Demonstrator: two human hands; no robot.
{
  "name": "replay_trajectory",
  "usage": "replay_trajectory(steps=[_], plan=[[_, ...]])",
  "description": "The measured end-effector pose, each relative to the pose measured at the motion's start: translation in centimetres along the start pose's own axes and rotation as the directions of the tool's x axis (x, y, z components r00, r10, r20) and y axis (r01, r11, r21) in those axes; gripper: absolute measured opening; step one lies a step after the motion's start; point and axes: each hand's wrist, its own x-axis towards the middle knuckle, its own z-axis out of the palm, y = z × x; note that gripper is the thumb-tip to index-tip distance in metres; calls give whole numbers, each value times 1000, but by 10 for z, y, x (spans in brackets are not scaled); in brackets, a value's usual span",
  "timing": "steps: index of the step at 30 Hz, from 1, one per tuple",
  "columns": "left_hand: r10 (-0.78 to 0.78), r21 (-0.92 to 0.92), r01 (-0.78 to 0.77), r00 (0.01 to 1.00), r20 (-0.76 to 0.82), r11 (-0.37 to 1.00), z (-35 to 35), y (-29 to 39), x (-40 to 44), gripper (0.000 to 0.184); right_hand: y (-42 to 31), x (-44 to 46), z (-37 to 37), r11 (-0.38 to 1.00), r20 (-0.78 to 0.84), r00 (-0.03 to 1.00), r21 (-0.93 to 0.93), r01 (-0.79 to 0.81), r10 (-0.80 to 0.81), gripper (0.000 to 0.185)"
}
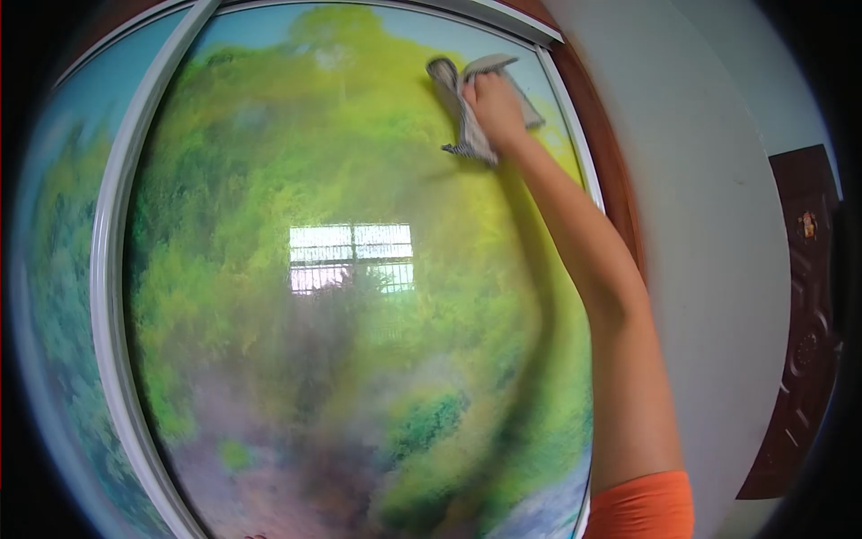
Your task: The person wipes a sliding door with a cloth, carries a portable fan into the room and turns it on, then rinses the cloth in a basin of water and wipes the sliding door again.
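Observation:
My right hand (497,110) reaches up to the upper right of a glossy sliding door panel (242,198) printed with a green landscape. Its fingers are closed on a grey cloth (474,138) with a dark striped edge. Bunched folds of the cloth stick out around the hand, against or very close to the panel; some of it is hidden behind the fingers. My bare right forearm and an orange sleeve (642,508) run down the right side. My left hand does not show.
A white upright frame strip (109,225) parts this panel from a second printed panel (63,269) at left. Brown wooden trim (620,193) borders the right side, beside a pale wall (709,269). A dark brown door (799,341) stands at far right. The panel reflects a window.

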Motion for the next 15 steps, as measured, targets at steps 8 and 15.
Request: replay_trajectory(steps=[8,15], plan=[[7,-65,-9,1000,-27,998,0,3,5,52,-61,-157,-70,953,46,969,194,231,-244,26],[6,-49,-6,1000,-5,999,0,1,1,55,38,27,14,978,-186,974,-139,-154,127,39]])
